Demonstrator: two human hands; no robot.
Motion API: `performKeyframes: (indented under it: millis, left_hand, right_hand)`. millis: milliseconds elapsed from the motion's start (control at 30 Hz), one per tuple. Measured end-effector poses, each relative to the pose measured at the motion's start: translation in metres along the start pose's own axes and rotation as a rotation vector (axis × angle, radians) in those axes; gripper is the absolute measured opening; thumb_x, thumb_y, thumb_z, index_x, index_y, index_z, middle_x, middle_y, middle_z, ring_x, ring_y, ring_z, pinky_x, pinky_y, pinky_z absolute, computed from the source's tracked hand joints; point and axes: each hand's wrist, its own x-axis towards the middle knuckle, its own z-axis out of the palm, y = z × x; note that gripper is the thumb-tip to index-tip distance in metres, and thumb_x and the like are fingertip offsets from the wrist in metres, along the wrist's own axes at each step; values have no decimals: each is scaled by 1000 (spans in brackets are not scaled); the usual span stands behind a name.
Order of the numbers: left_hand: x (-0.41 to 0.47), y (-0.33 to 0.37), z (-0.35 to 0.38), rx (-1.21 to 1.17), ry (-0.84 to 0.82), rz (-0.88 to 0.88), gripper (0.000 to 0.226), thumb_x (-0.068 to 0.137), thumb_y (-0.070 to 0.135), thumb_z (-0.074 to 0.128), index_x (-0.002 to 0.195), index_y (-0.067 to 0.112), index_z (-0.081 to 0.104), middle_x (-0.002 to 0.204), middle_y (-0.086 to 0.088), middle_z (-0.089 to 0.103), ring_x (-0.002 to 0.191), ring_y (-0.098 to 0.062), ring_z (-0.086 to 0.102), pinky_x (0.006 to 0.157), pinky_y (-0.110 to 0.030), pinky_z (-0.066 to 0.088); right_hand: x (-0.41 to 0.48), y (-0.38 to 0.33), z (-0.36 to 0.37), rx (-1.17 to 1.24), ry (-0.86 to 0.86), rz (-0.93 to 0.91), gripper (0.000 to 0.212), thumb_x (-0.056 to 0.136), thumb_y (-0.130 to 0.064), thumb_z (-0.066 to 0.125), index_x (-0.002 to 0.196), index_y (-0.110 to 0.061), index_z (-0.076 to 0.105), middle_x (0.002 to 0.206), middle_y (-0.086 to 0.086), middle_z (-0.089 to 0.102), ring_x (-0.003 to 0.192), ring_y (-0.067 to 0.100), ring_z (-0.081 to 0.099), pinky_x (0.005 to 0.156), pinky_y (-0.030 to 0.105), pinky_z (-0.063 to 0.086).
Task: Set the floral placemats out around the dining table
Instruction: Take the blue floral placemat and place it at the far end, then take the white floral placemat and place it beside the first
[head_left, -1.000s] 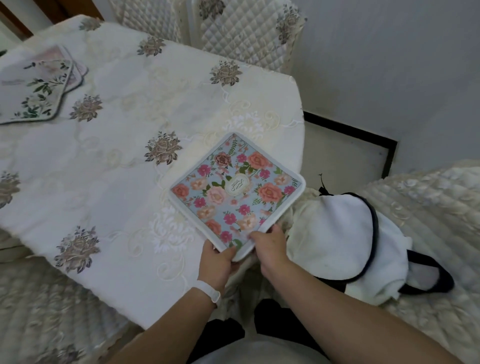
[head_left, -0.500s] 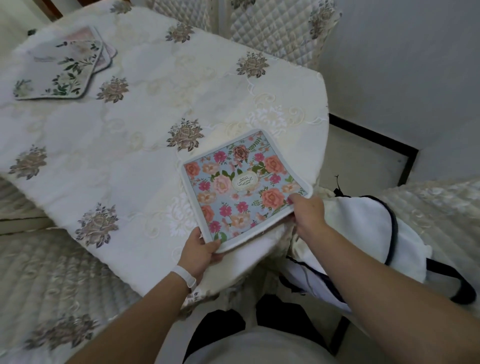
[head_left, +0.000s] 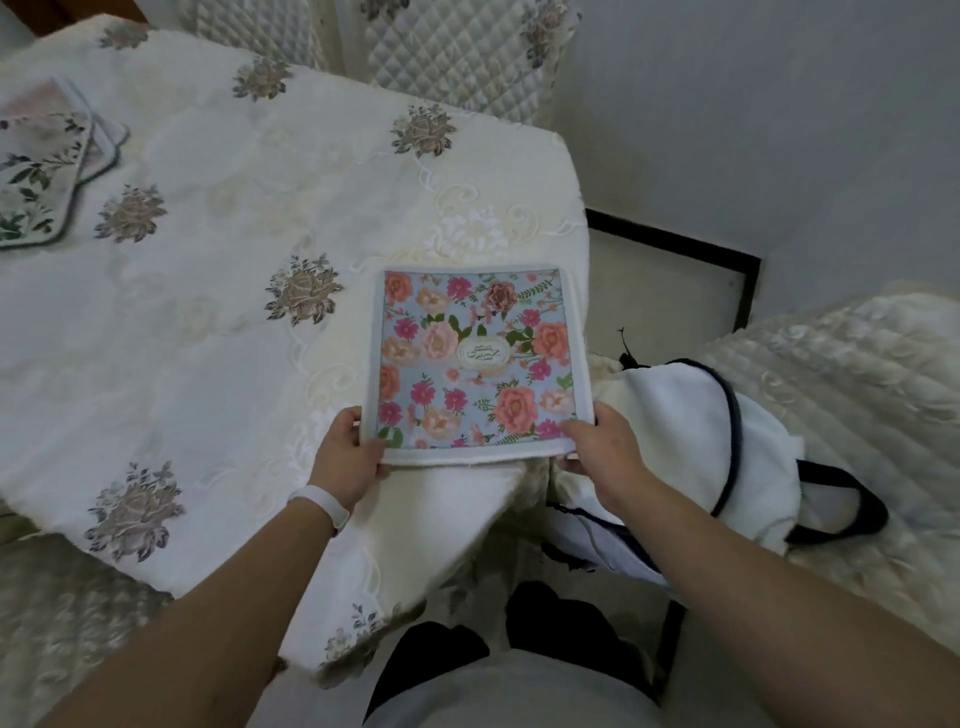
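Blue floral placemat (head_left: 475, 358) lies flat at the near right corner of the surface (head_left: 218, 332), squared to the edge, printed side up, oval label in the middle. Both hands are on it. The left hand (head_left: 347, 452) has its fingers clamped on the near left corner, thumb on top; a white wristband (head_left: 318, 506) sits on that wrist. The right hand (head_left: 602, 441) has its fingers clamped on the near right corner, thumb on the border — the rest curl under the edge. The mat's near border sits right at the rim, where the embroidered tablecloth drops off.

Two more placemats (head_left: 39, 166) are stacked at the far left of the surface, well apart from this one — white-and-green floral on top, a pinkish one under it.

White bag with dark trim (head_left: 691, 431) rests on the quilted chair seat to the right, just beside the corner.
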Motion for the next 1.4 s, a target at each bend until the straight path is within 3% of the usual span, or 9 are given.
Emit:
performKeyframes:
  millis: [167, 300, 400, 667, 867, 1067, 1133, 1233, 1400]
  left_hand:
    - [26, 24, -2, 47, -14, 77, 32, 89, 0, 52, 115, 19, 54, 98, -9, 66, 84, -30, 66, 61, -38, 56]
    - [38, 33, -8, 88, 17, 99, 36, 88, -1, 53, 118, 18, 53, 91, -5, 63, 75, -25, 63, 55, -32, 52]
    - [45, 31, -16, 90, 26, 74, 38, 87, -2, 53, 119, 18, 52, 98, -10, 63, 77, -26, 63, 62, -35, 54]
    - [54, 25, -32, 130, 34, 62, 42, 84, 1, 55, 119, 25, 52, 103, -10, 64, 88, -30, 64, 83, -47, 55]
    - [54, 19, -39, 161, 76, 32, 38, 84, 5, 56, 116, 25, 53, 109, -9, 66, 96, -30, 64, 89, -50, 53]
    - [45, 15, -46, 112, 51, 15, 39, 85, 14, 63, 122, 21, 52, 107, -10, 67, 93, -28, 65, 90, -47, 53]
    - [37, 14, -48, 40, 55, -9, 42, 85, 11, 62, 125, 17, 50, 104, -10, 66, 85, -25, 63, 84, -43, 54]
    - [20, 6, -49, -86, 79, -21, 44, 87, 7, 59, 129, 12, 47, 100, -8, 63, 77, -22, 59, 77, -39, 52]
    - [-13, -1, -46, -133, 78, 3, 37, 87, 5, 60, 122, 16, 50, 115, -11, 60, 95, -27, 60, 80, -41, 51]
  right_hand:
    - [-9, 17, 2, 57, 33, 41, 14, 92, -7, 57, 97, -18, 64, 101, 9, 70, 77, 25, 66, 59, 33, 56]
    - [-18, 31, 17, 53, 31, 58, 16, 92, -4, 56, 94, -19, 63, 100, 11, 68, 72, 25, 61, 62, 39, 55]
    - [-19, 39, 29, 42, 21, 85, 14, 92, -6, 57, 96, -18, 63, 101, 14, 68, 66, 24, 58, 53, 31, 50]
    - [-20, 42, 40, -131, 0, 44, 21, 96, -7, 52, 112, -16, 62, 97, 9, 69, 69, 23, 58, 58, 33, 51]
    - [-24, 32, 45, -160, -25, 76, 22, 97, -9, 52, 117, -13, 61, 95, 7, 68, 65, 20, 57, 55, 30, 49]
    - [-31, 33, 34, -201, -17, 125, 18, 96, -17, 56, 113, -12, 59, 93, 7, 66, 75, 22, 61, 67, 36, 52]
    - [-34, 32, 29, -310, 45, 99, 20, 94, -22, 58, 112, -14, 53, 100, 7, 63, 84, 23, 64, 74, 39, 54]
    - [-42, 23, 21, -452, 108, -2, 25, 95, -25, 58, 114, -19, 44, 96, 1, 55, 77, 17, 58, 64, 31, 47]
    - [-49, -8, 15, -540, 152, -226, 37, 94, -22, 57, 128, -15, 47, 111, 1, 51, 91, 16, 55, 66, 26, 43]
